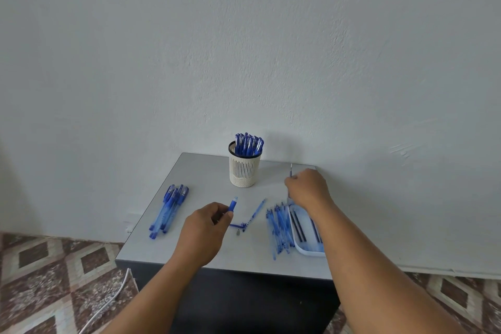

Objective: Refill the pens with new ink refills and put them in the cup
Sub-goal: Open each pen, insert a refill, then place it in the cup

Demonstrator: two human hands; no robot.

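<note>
The left hand (204, 228) pinches an open pen barrel (233, 205) in its fingers; the right hand (309, 187) grips a thin refill (291, 169) above the tray (307, 251); a small parts cluster by the barrel is hard to read; unfilled pens (168, 209) wait left on the worktop (206, 171); farther back, the cup (244, 171) looks nearly full, so most seems done.

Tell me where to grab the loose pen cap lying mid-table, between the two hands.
Take the pen cap at mid-length, pinching across its narrow width from directly above. It lies flat on the table, slanting away to the right, with bare surface on both long sides. Avoid its near end, where the small blue piece and grey tip crowd it.
</note>
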